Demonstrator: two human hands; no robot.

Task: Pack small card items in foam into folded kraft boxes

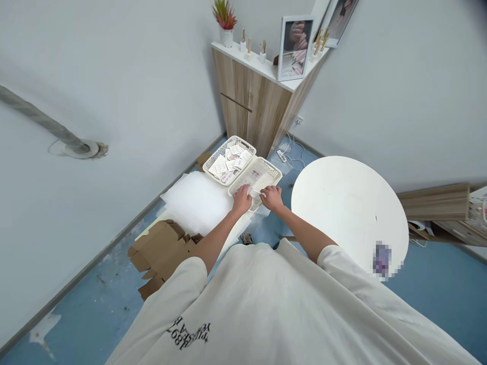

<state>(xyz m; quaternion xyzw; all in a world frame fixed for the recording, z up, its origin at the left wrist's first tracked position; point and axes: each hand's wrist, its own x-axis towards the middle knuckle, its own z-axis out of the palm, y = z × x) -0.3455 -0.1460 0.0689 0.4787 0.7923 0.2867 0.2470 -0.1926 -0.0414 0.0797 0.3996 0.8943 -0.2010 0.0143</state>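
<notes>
My left hand (242,199) is over the near edge of a white perforated basket (277,177), its fingers bent and closed. Beside it my right hand (271,197) is also closed, pinching a thin, pale edge. Between the two hands is a clear plastic bag (255,192), which both appear to grip; its details are too small to make out. More see-through packets lie inside this basket. A second white basket (208,169) adjoins it at the back left and holds several small white printed packets (230,159).
White foam sheets (198,200) and flattened brown cardboard (160,251) lie left of my arms. A round white table (346,203) stands at right. Behind the baskets rises a wooden cabinet (251,104) with bottles, a plant and picture frames. A power strip (281,155) and cables lie on the floor.
</notes>
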